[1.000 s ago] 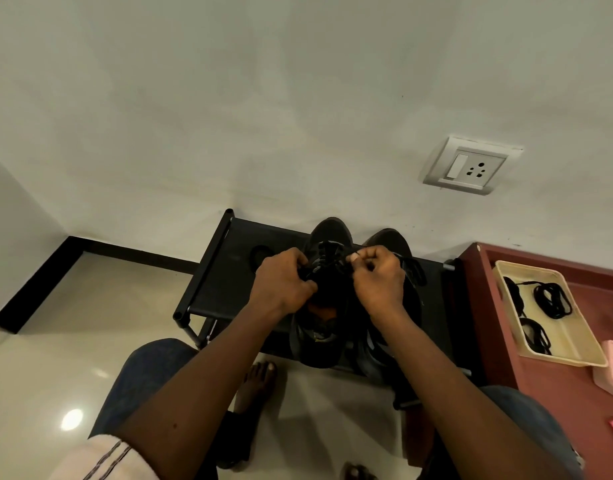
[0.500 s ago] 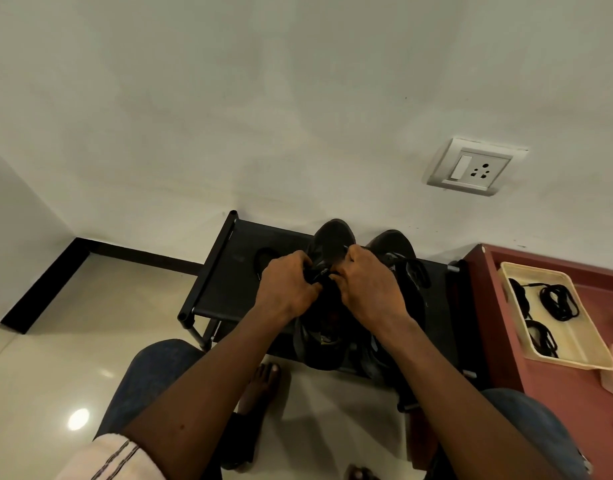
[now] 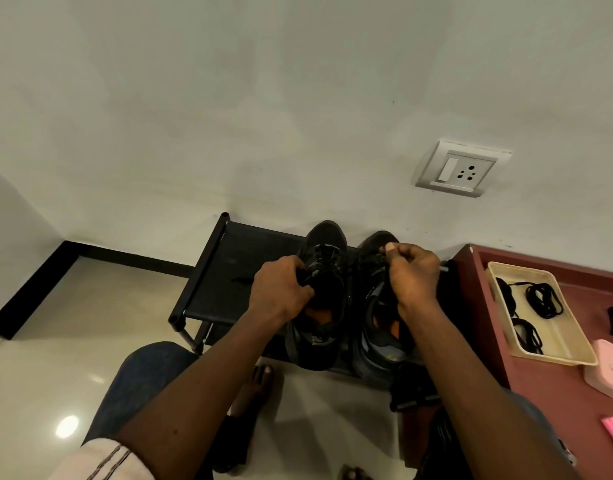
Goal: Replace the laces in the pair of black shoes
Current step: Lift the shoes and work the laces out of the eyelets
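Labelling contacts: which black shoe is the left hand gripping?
The left-side shoe, toward the rack's left half; the left hand grips its opening. The other shoe sits under the right hand, which pinches a lace.

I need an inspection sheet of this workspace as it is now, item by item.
Surface: black rack on the tiled floor, carrying both shoes.
Job's things: left shoe and right shoe side by side; black laces in a cream tray.
Clutter: pink box on the red-brown table.
Grippers: left hand grips the left shoe; right hand pinches a lace at the right shoe.
Cables: nothing seen.
Surroundings: wall socket above the rack.
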{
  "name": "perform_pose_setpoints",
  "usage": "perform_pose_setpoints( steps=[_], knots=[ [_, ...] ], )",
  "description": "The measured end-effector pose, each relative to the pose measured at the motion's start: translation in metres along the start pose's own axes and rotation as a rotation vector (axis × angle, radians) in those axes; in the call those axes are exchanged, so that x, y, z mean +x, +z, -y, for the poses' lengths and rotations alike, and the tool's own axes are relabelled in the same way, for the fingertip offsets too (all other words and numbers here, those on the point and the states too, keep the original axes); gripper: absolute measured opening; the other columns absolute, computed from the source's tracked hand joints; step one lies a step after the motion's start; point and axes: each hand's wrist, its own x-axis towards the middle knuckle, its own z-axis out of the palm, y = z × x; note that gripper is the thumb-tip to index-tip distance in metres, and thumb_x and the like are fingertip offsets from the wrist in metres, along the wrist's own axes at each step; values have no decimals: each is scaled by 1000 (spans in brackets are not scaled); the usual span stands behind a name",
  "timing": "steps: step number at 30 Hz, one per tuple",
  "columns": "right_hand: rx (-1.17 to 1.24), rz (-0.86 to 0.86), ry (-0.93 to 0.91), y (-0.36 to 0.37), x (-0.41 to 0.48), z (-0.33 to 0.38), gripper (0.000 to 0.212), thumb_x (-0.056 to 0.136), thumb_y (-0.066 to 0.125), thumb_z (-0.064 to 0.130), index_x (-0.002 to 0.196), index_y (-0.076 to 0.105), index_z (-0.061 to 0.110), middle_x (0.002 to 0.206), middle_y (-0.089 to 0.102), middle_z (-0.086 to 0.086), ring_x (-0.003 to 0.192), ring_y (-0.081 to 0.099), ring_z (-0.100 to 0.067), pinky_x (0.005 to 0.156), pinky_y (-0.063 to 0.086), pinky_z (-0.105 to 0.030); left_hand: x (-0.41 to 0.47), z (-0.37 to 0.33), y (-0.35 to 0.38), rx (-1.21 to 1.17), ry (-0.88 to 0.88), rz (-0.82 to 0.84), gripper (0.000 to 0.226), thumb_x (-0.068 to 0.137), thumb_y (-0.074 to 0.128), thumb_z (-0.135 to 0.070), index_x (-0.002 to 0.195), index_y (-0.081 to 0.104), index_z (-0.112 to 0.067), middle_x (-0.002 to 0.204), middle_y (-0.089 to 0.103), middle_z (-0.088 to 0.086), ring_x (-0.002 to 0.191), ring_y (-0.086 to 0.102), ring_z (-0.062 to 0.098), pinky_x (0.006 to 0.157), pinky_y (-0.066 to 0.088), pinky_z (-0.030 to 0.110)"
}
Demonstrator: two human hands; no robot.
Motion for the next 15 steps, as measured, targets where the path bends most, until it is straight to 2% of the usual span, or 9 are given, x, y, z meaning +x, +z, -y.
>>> perform_pose_setpoints(
  steps=[2, 3, 5, 6, 8, 10, 13, 15],
  knots=[
    [74, 138, -24, 4, -5, 0, 14, 103, 59, 12, 101, 71, 19, 91, 78, 0, 82, 73, -14, 69, 54, -25, 0, 0, 0, 5, 7, 5, 39, 84, 80, -26, 121, 67, -21, 105, 70, -4, 91, 67, 13, 80, 60, 31],
    [65, 201, -85, 5, -10, 1, 22, 103, 55, 5, 109, 68, 22, 94, 78, 2, 86, 74, -13, 71, 56, -26, 1, 0, 0, 2, 10, 7, 39, 85, 80, -26, 121, 67, -22, 103, 69, -6, 90, 66, 12, 76, 57, 27],
    [-85, 272, -278, 6, -17, 3, 47, 95, 48, -4, 119, 67, 32, 109, 73, 9, 96, 69, -6, 77, 56, -23, 1, 2, 0, -8, 18, 17, 38, 85, 80, -26, 121, 66, -23, 100, 66, -8, 86, 64, 9, 71, 50, 20],
    [-210, 274, -406, 6, -20, 5, 54, 91, 48, -4, 122, 68, 35, 119, 69, 11, 107, 63, -5, 84, 53, -22, 1, 2, 0, -10, 25, 22, 39, 86, 80, -27, 121, 65, -23, 100, 65, -9, 86, 63, 8, 69, 47, 18],
    [-434, 303, -685, 6, -25, 8, 53, 85, 53, 3, 127, 70, 30, 132, 61, 9, 124, 50, -9, 98, 46, -25, 2, 3, 0, -10, 37, 25, 37, 86, 80, -27, 120, 65, -23, 99, 64, -10, 83, 60, 6, 65, 42, 13],
    [-624, 432, -843, 9, -31, 8, 46, 86, 60, 17, 131, 69, 25, 133, 62, 6, 126, 48, -16, 104, 44, -34, 3, 3, 1, -7, 47, 26, 35, 87, 79, -28, 119, 65, -23, 99, 65, -10, 80, 60, 4, 64, 40, 11],
    [-940, 513, -937, 19, -39, 0, 37, 96, 64, 38, 130, 67, 26, 128, 62, 5, 123, 50, -19, 103, 46, -37, 5, 4, 1, -4, 61, 42, 29, 90, 77, -28, 115, 65, -22, 98, 66, -10, 75, 59, 1, 64, 41, 11],
    [-987, 492, -950, 26, -41, -10, 31, 101, 60, 34, 129, 67, 24, 123, 63, 4, 118, 52, -17, 96, 50, -32, 5, 4, 1, 4, 57, 43, 30, 90, 77, -27, 117, 65, -21, 101, 68, -7, 80, 62, 5, 67, 43, 12]
  ],
)
